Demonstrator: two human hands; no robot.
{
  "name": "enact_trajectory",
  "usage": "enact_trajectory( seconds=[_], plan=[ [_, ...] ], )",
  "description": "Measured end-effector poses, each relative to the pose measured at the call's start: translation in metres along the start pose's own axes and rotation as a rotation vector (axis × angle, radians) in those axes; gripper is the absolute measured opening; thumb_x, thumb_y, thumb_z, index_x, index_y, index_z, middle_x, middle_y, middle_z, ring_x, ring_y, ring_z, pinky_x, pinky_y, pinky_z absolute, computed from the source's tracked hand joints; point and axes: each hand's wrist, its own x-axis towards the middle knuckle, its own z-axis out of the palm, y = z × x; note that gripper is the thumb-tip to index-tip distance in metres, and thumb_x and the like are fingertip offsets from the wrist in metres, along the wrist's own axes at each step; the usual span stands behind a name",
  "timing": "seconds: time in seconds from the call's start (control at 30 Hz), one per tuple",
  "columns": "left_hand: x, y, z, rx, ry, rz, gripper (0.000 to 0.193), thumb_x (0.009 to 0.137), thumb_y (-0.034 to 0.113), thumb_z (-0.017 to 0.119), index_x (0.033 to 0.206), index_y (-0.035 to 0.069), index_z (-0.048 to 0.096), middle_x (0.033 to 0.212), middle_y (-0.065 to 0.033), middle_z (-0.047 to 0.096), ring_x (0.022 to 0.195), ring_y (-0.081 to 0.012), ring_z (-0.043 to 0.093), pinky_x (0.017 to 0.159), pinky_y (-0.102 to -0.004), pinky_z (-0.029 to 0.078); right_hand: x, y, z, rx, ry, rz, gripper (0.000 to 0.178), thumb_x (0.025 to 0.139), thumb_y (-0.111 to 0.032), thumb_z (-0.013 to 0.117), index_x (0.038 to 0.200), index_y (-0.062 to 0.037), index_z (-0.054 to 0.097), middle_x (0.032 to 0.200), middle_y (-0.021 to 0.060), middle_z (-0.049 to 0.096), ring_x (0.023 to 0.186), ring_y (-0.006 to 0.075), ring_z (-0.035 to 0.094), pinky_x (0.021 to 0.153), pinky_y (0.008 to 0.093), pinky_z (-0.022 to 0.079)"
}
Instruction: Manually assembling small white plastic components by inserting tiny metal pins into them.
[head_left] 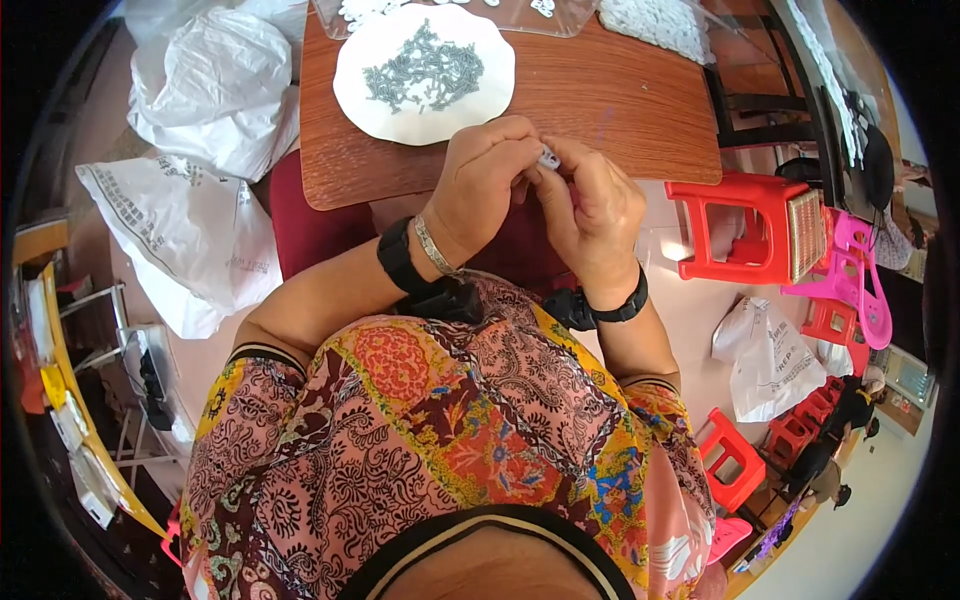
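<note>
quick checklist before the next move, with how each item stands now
1. White piece secured: ok, held at the fingertips where left grip and right grip meet.
2. Grey part inside the white piece: cannot tell, dark spots show but it is too small.
3. Grey parts contained: ok, heaped on the plate.
4. Plate within the edges of the table: ok.
5. Left grip off the plate: cannot tell, they lie close in this view.

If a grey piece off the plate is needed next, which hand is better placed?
Left, most likely. The left hand is nearer the plate of grey pieces; the right hand is farther off. Both meet at the white part, so the right would probably have to hold it alone.
</note>
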Motion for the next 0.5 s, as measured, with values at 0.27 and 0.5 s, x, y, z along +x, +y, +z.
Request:
enact_trajectory(
  seconds=[0.27, 0.5],
  plan=[
    [0.001, 0.000, 0.000, 0.110, -0.018, 0.067, 0.022, 0.091, 0.015, 0.043, 0.078, 0.001, 0.054, 0.067, 0.0001, 0.050, 0.058, -0.0061, 0.046, 0.054, -0.0205, 0.039, -0.002, 0.006, 0.002, -0.019, 0.063, -0.074, 0.027, 0.070, -0.003, 0.072, 0.095, -0.0031, 0.061, 0.073, 0.0095, 0.062, 0.062, 0.0245, 0.061, 0.056, 0.0308, 0.048],
    [0.001, -0.002, -0.001, -0.091, -0.007, -0.111, 0.020, 0.092, 0.016, 0.046, 0.081, 0.002, 0.055, 0.070, 0.0014, 0.052, 0.062, -0.0049, 0.046, 0.056, -0.0195, 0.037, -0.008, 0.000, 0.001, 0.203, 0.036, 0.263, 0.031, 0.070, 0.001, 0.073, 0.100, -0.0017, 0.065, 0.083, 0.0080, 0.065, 0.073, 0.0135, 0.061, 0.066, 0.0249, 0.048]
  ],
)
